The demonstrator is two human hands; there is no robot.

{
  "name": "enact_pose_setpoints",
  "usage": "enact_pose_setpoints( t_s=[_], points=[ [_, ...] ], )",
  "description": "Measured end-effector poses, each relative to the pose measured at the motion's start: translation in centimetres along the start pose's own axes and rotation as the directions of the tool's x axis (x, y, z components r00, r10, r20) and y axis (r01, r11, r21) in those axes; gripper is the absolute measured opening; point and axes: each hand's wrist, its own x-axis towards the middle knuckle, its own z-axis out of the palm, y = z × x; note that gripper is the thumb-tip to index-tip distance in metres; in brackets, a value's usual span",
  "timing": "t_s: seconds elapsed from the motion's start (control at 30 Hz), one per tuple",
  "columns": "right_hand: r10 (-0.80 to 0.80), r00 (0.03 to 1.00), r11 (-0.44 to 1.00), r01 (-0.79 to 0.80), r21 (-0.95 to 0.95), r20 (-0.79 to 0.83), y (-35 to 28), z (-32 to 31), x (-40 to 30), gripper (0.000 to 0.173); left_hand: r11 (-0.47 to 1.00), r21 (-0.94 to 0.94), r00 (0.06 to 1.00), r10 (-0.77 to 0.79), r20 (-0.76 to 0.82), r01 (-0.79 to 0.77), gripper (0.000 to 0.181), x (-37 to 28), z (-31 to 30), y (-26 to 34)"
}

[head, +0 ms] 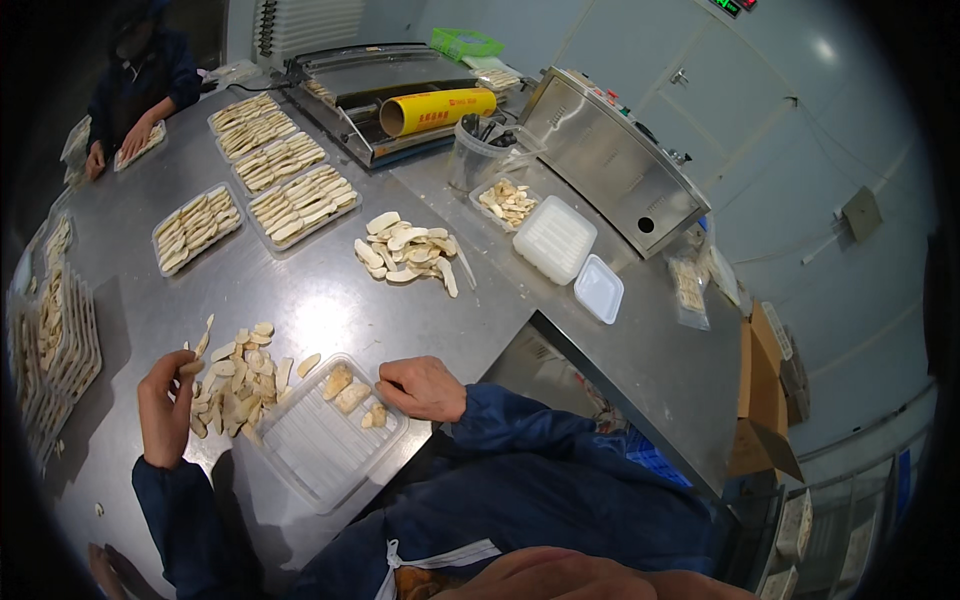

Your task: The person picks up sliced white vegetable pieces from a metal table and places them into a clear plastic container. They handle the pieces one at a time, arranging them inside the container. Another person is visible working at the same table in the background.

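My left hand (166, 401) is raised at the left of a loose pile of pale sliced mushrooms (244, 379). A thin mushroom slice (204, 335) is pinched between its thumb and fingers. In front of me lies a clear plastic tray (315, 457) with a ribbed bottom. Three brown-edged mushroom pieces (349, 397) sit near its far right corner, and the rest of its bottom is bare. My right hand (425, 388) rests with curled fingers against the tray's right rim. Its fingertips are hidden, so whether it grips anything is unclear.
Filled trays (304, 206) stand in a row behind, and stacked trays (56, 352) are at the left. A second slice pile (412, 251) lies mid-table. Beyond are a film wrapping machine (360, 142) and a steel box machine (607, 154). A co-worker's hand (139, 137) touches a tray.
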Motion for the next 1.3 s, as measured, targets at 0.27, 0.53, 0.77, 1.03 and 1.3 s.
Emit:
enact_pose_setpoints(
  t_s=[0.27,0.53,0.77,1.03,1.3],
  points=[
    [0.057,0.996,0.979,-0.069,0.194,0.065,1.2,0.2,0.0,0.021,0.984,-0.177,0.944,0.042,0.328,0.018,0.021,-6.0,3.2,9.2],
    [0.095,0.993,0.950,-0.110,0.293,0.065,0.0,-0.9,-0.4,0.020,0.890,-0.356,0.900,-0.123,0.418,0.286,0.019,-10.4,9.1,12.8],
    [-0.013,0.999,0.984,0.007,0.180,0.031,0.1,-0.6,-0.5,0.018,0.965,-0.241,0.968,-0.044,0.246,0.105,0.017,-10.5,14.8,13.3],
    [-0.035,0.999,0.982,0.035,0.184,-0.002,0.2,-0.4,-0.4,0.018,0.956,-0.172,0.940,-0.180,0.291,0.237,0.016,-10.1,15.3,13.9],
    [-0.024,1.000,0.986,0.023,0.166,0.009,0.1,-0.5,-0.4,0.017,0.920,-0.265,0.953,-0.251,0.171,0.290,0.017,-9.7,16.1,13.2]
  ],
)
